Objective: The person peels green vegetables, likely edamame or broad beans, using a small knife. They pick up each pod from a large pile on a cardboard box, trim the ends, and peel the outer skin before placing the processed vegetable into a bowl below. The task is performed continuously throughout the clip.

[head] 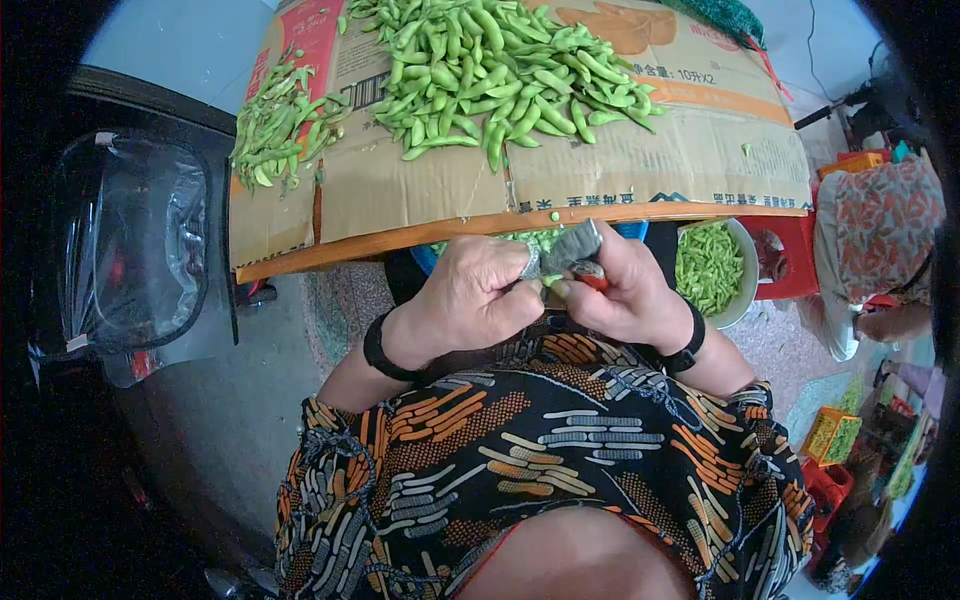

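Note:
My left hand (pixel 480 296) and my right hand (pixel 634 292) meet just below the table edge, fingertips nearly together. Between them is a small green bean pod (pixel 552 280), pinched by both hands. Grey tape or a similar wrapping (pixel 574 247) covers fingers of my right hand, with a bit of red beside it; a finger of my left hand has a grey covering too. Behind the hands, a blue basin (pixel 636 230) with green beans is partly hidden. A big pile of green soybean pods (pixel 487 75) lies on the cardboard-covered table (pixel 405 184).
A smaller heap of pods and husks (pixel 281 127) lies at the table's left. Right of my lap stands a pale bowl (pixel 748 277) of green pieces beside a red stool (pixel 784 259). Other people sit along the right. A plastic-covered black frame (pixel 135 247) is at left.

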Action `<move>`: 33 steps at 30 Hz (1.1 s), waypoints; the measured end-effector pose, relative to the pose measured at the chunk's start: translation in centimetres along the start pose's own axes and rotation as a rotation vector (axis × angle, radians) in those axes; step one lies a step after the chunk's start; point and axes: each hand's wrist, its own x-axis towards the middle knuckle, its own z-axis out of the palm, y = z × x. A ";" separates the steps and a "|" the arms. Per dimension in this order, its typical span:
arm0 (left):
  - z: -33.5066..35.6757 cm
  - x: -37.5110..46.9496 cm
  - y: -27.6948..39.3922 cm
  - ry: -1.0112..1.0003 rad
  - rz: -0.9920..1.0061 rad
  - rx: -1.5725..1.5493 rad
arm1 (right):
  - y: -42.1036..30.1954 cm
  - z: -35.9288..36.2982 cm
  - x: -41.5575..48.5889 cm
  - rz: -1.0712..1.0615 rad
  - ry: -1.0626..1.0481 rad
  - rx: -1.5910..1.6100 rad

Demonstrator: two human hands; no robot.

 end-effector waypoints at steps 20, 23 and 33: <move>-0.6 -0.5 0.1 0.081 0.177 0.286 | 1.3 -0.1 0.3 -0.003 -0.116 -0.321; -0.7 -0.9 -0.2 0.103 0.145 0.301 | 1.0 -0.5 0.1 0.097 -0.110 -0.281; 1.5 -2.0 -1.7 -0.062 -0.125 0.053 | 1.0 -0.8 -0.3 0.108 -0.099 -0.261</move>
